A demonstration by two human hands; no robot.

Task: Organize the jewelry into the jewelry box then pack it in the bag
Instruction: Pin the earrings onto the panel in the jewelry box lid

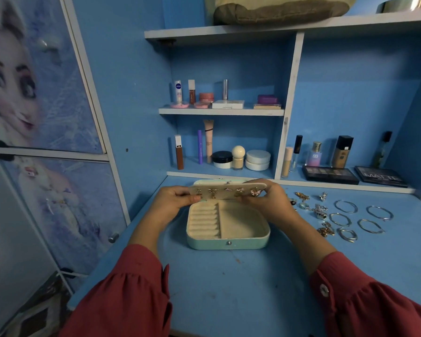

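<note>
Our left hand (174,198) and right hand (265,199) each pinching an end of the earring panel (225,192), the open jewelry box (227,240) on the counter (241,288) just below them, bangles (361,218) right of our right hand

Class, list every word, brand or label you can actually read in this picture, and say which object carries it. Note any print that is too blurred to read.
"NIVEA" on the white roll-on bottle on the upper shelf.
"SB" on the pink and blue perfume bottle.
"MATTE" on the right-hand dark palette.
Print on the brown foundation bottle, the tubes and the small jars is too small or blurred to read.
</note>
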